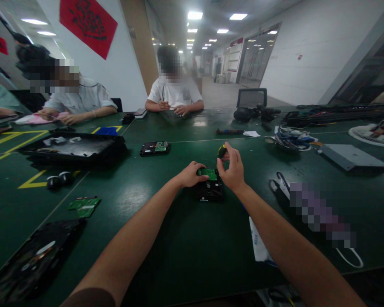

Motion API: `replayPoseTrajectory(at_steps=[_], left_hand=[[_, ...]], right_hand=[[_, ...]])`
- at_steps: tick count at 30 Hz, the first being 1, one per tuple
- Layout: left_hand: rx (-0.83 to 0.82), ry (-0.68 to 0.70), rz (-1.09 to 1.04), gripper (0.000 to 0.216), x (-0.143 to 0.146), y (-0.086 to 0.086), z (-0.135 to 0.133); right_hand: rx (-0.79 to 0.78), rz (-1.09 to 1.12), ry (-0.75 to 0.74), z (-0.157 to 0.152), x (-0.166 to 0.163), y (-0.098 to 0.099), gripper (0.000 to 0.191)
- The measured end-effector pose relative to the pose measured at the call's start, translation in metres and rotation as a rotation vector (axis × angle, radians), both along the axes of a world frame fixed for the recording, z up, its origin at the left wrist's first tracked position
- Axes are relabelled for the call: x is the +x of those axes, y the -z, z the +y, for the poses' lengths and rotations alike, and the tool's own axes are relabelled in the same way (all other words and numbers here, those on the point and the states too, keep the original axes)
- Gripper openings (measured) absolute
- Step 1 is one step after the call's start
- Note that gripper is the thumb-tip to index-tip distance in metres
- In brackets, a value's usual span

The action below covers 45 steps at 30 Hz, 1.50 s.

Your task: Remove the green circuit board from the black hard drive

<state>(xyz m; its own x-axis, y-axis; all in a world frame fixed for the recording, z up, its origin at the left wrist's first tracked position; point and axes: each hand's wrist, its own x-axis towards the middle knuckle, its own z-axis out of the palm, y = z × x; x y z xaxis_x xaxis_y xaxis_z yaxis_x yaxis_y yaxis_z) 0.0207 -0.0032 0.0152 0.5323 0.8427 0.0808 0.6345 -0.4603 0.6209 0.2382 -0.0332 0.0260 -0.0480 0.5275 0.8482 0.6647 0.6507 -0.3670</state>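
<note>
Holding the drive (pixel 208 192) at the middle of the table (pixel 166 251) with the left hand (pixel 190 175), grip closed at its left side, thumb over the green board (pixel 211 174). Pinching the screwdriver (pixel 222 151) by its handle in the right hand's (pixel 233 169) closed grip, above the far right corner. Cannot tell whether touching with the tip. Facing a second drive (pixel 154 148) and a tray (pixel 92 160) at far left, with loose boards (pixel 86 207) nearer, and cables (pixel 291 138) at far right.

This looks like an office workroom, with ceiling lights (pixel 195 15), glass doors (pixel 256 59), mesh-backed chair (pixel 251 97) and green worktable (pixel 134 192)
</note>
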Motion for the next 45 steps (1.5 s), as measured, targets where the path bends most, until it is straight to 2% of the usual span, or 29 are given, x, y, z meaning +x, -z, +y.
replayPoseTrajectory(at_steps=[45], left_hand=[[-0.018, 0.002, 0.029, 0.066, 0.0000, 0.0017, 0.0022]], right_hand=[[0.008, 0.017, 0.012, 0.0003, 0.0010, 0.0012, 0.065]])
